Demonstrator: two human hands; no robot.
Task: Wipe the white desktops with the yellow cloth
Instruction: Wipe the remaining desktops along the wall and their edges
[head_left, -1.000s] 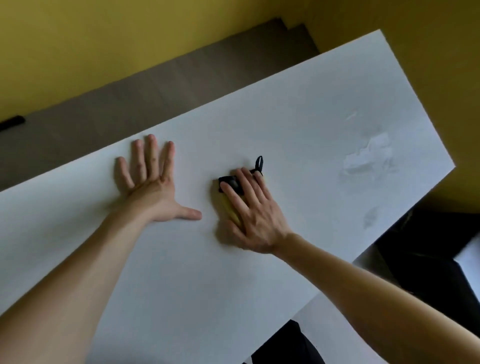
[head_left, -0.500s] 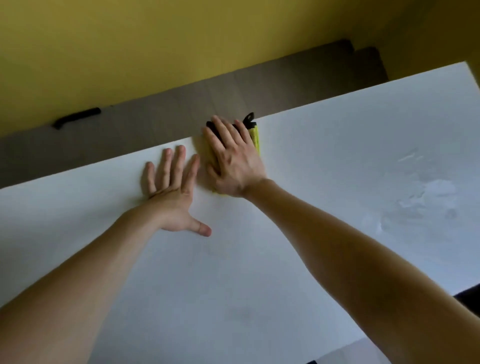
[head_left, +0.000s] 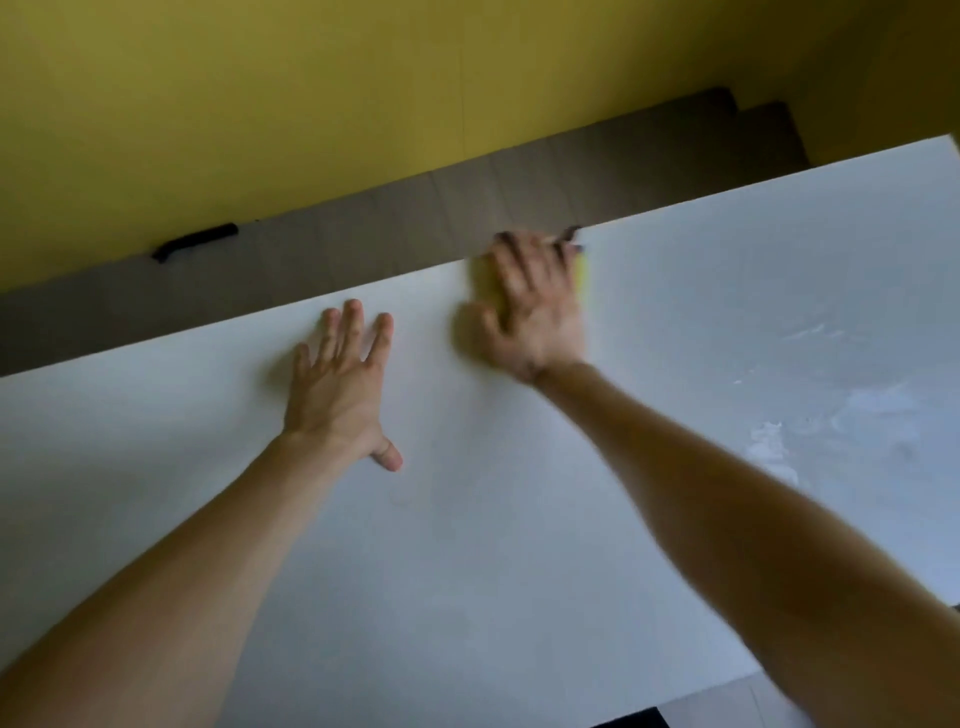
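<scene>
White desktop (head_left: 467, 571) is covered at its far edge by the yellow cloth (head_left: 583, 278), which is pressed flat under the straight fingers of the blurred right hand (head_left: 535, 306). Near it, the left hand (head_left: 340, 384) is laid flat, fingers spread. Pale smears (head_left: 831, 415) are seen further right.

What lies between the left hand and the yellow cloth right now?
Only bare white desktop separates the left hand from the yellow cloth, which the right hand presses at the far edge; head view.
</scene>
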